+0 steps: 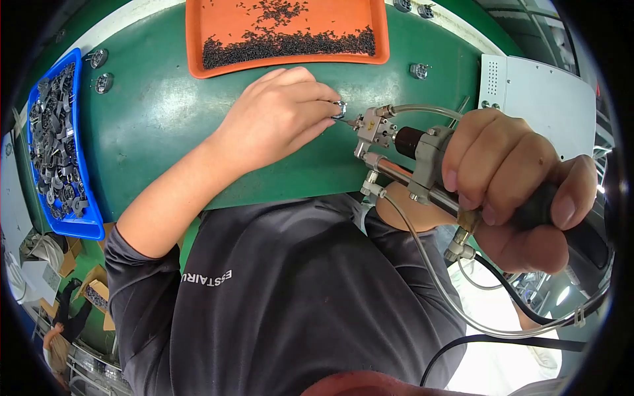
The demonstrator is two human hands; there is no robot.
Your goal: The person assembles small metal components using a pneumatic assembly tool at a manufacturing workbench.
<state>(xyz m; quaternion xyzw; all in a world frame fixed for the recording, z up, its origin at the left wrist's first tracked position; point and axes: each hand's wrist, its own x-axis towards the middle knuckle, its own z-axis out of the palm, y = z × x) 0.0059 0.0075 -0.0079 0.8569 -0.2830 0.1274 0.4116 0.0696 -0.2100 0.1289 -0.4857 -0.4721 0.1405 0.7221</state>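
My left hand [281,115] is closed in a pinch at the middle of the green table [148,125]. Between its fingertips is a small part with a shiny metal surface [339,109], mostly hidden by the fingers. My right hand [518,175] wraps round the dark handle of a metal dispensing gun [422,158], fitted with clear hoses. The gun lies across from right to left. Its thin needle [348,121] ends right by the small part; whether they touch, I cannot tell.
An orange tray [290,66] of tiny black pieces stands at the far edge. At the left is a blue bin [82,165] of black and grey parts. Small round parts [104,83] sit around the table. A white box [541,99] stands right; a clear hose [422,251] hangs below the gun.
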